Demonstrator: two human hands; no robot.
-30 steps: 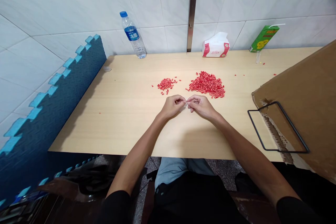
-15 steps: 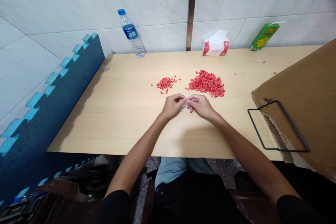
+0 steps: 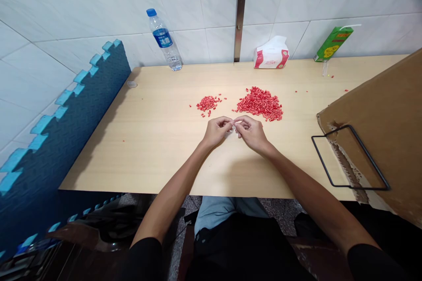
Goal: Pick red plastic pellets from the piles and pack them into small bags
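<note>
My left hand and my right hand meet fingertip to fingertip over the middle of the wooden table. Both are pinched closed on something tiny between them that I cannot make out. Just beyond the hands lies a big heap of small red pieces, with a smaller heap of the same red pieces to its left.
At the back wall stand a water bottle, a tissue pack and a green drink carton. A cardboard sheet with a black wire frame covers the right side. Blue foam mat lines the left edge.
The two hands stay pinched together and have shifted slightly farther up the table; the view has tilted a little. The heaps are unchanged.
</note>
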